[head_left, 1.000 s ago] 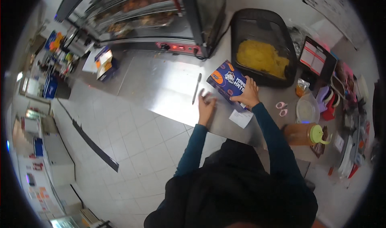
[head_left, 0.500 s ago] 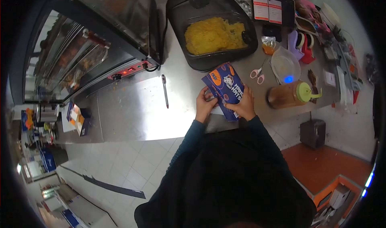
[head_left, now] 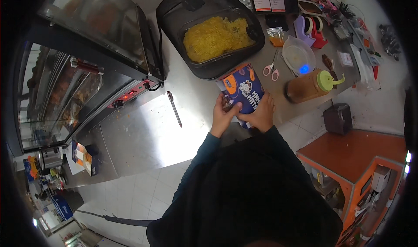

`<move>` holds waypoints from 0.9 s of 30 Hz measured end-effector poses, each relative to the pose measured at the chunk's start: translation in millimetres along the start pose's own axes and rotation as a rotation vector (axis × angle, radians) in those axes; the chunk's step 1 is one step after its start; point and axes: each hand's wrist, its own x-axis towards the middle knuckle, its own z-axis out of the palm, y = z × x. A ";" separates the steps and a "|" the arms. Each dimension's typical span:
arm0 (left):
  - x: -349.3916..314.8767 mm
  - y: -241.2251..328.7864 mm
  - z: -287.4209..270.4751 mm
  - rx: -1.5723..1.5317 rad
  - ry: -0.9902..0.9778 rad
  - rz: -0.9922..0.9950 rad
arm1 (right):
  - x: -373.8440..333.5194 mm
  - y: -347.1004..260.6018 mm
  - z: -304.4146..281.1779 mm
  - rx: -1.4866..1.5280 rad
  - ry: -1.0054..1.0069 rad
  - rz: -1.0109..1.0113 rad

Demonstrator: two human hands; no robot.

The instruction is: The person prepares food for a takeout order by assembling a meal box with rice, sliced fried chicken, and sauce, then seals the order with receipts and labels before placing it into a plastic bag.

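In front of my body I hold a dark blue cardboard food box (head_left: 244, 83) with orange patches and a white cartoon print. My left hand (head_left: 222, 117) grips its left side near the lower end. On the right, my right hand (head_left: 262, 113) wraps round the other side with its thumb across the front. Both thumbs come close together low on the box. The box stands out from flat, its far end reaching the black tray (head_left: 176, 57) of yellow rice (head_left: 217, 38). Its inside and underside are hidden.
Left stands a heated glass display cabinet (head_left: 82, 72), with a pen (head_left: 174, 109) on the steel counter (head_left: 130, 133). To the right are pink-handled scissors (head_left: 271, 70), a plastic bowl (head_left: 298, 55), a brown sauce bottle (head_left: 307, 86) and tape dispensers (head_left: 310, 31). Another box (head_left: 85, 157) sits far left.
The box has gone from nearly flat to a fuller, opened-out shape between my hands. My head view has shifted, so the counter and everything on it appear turned and moved leftward.
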 end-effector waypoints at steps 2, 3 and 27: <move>-0.4 20.5 5.7 0.054 -0.036 0.002 | -6.2 -4.2 -6.4 -0.037 0.056 -0.165; 3.9 26.3 2.1 0.056 -0.047 -0.008 | -4.3 5.3 -11.9 -0.040 0.060 -0.150; -44.6 32.4 183.9 0.432 -1.069 -0.037 | -19.0 222.6 -214.6 0.915 -0.661 0.451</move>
